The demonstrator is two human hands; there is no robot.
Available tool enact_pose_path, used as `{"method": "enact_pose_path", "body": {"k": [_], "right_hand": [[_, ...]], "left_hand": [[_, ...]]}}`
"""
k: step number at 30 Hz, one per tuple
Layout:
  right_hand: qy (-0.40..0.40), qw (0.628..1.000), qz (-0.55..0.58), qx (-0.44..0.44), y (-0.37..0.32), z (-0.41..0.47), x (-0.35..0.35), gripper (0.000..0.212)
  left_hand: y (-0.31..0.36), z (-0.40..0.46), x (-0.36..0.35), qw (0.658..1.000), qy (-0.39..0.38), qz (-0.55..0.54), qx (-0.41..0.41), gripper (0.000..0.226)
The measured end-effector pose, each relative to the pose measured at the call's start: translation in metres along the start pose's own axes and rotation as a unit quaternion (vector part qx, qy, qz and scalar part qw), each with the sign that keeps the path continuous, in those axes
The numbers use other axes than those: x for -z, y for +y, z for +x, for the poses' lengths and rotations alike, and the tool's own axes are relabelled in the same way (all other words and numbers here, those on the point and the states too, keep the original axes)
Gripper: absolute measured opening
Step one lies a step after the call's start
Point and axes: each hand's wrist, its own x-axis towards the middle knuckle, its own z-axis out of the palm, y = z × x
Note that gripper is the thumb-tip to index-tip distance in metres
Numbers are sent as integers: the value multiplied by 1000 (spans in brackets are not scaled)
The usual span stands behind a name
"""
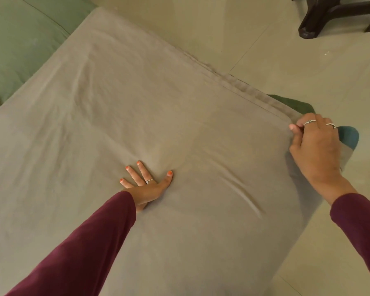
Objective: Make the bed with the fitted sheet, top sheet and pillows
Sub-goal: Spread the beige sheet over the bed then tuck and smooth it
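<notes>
A beige sheet (137, 99) lies spread over the bed and covers most of the view. My left hand (146, 184) presses flat on it near the middle, fingers spread, with creases running off to the right. My right hand (314, 144) pinches the sheet's hemmed corner at the bed's right edge, thumb and fingers curled on the fabric. Under that corner a dark green layer (295, 104) shows, with a teal corner (349, 136) beyond my right hand. A pale green sheet (19, 43) covers the bed at the upper left. No pillows are in view.
Pale tiled floor (265, 35) runs along the bed's right side and far end. Dark wooden furniture legs (327, 16) stand at the top right.
</notes>
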Motion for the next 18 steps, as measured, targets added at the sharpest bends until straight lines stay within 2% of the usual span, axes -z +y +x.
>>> {"method": "enact_pose_path", "body": {"k": [4, 8, 14, 18], "right_hand": [[-37, 999, 32, 1, 0, 2, 4, 12], [-114, 990, 78, -31, 0, 10, 7, 30], [-183, 972, 126, -73, -5, 27, 15, 16], [-256, 954, 117, -104, -8, 39, 18, 17]], "left_hand": [[1, 0, 0, 1000, 3, -18, 0, 115], [2, -3, 0, 1000, 10, -15, 1, 112], [6, -6, 0, 1000, 12, 26, 3, 107], [6, -5, 1, 999, 6, 39, 11, 108]]}}
